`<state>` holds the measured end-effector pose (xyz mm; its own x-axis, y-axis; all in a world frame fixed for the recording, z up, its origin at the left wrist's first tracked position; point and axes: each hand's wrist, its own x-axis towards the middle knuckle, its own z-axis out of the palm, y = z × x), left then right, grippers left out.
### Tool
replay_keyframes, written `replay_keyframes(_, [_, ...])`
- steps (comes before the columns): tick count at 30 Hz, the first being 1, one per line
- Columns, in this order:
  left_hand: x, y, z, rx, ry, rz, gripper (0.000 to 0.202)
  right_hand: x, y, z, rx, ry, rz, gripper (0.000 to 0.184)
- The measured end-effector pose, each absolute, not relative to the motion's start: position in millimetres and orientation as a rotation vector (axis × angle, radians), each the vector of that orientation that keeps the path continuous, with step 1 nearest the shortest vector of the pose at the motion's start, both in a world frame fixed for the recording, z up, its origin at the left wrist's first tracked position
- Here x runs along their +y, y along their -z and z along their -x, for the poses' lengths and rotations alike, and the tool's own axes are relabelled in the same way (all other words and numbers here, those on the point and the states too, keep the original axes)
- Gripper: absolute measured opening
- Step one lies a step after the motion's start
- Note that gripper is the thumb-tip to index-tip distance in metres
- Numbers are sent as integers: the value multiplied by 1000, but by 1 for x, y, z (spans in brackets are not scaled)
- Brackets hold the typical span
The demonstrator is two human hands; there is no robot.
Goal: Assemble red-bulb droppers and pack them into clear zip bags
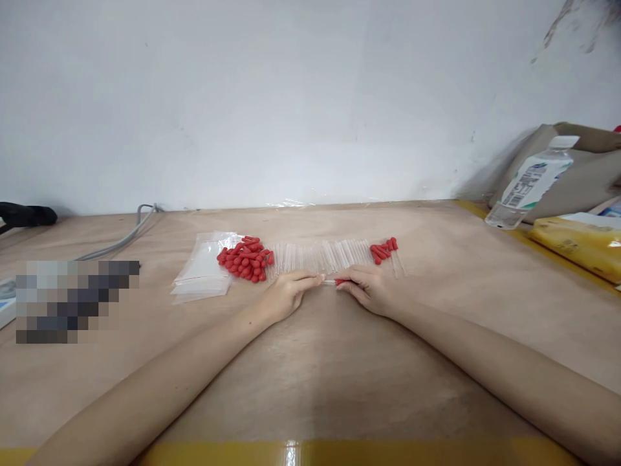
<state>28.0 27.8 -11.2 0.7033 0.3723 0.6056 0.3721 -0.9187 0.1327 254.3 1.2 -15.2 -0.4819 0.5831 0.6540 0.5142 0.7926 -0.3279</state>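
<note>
My left hand point(295, 289) pinches a thin clear glass dropper tube point(329, 282), which lies level between my two hands. At the tube's right end, my right hand point(371, 289) has its fingers closed on a red rubber dropper bulb point(339, 282); how far the tube sits inside it cannot be made out. Just beyond the hands lies a row of clear tubes point(320, 255). A heap of loose red bulbs point(245, 260) rests at the row's left. On the right are a few red-bulbed droppers point(383, 251), some with tubes visibly attached.
Clear zip bags point(204, 262) lie left of the heap. A grey cable point(121, 239) and a blurred-out object point(72, 301) are further left. At right stand a plastic bottle point(531, 181), a brown bag point(582, 175) and a yellow packet point(577, 246). A wall closes the back.
</note>
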Motion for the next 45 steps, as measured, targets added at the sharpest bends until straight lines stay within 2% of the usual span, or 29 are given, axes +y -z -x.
replay_keyframes(13, [28,15,-29,659,-966,-3071,38,3,23,-250,-2180,164,808,20])
replay_keyframes(18, [29,15,-29,768,-1141,-2936,27,7,17,-254,-2112,98,860,16])
replay_keyframes(22, [31,16,-27,897,-1101,-2903,23,8,18,-258,-2105,-4,889,16])
replay_keyframes(45, [25,17,-30,757,-1114,-2932,23,5,15,-253,-2269,19,779,17])
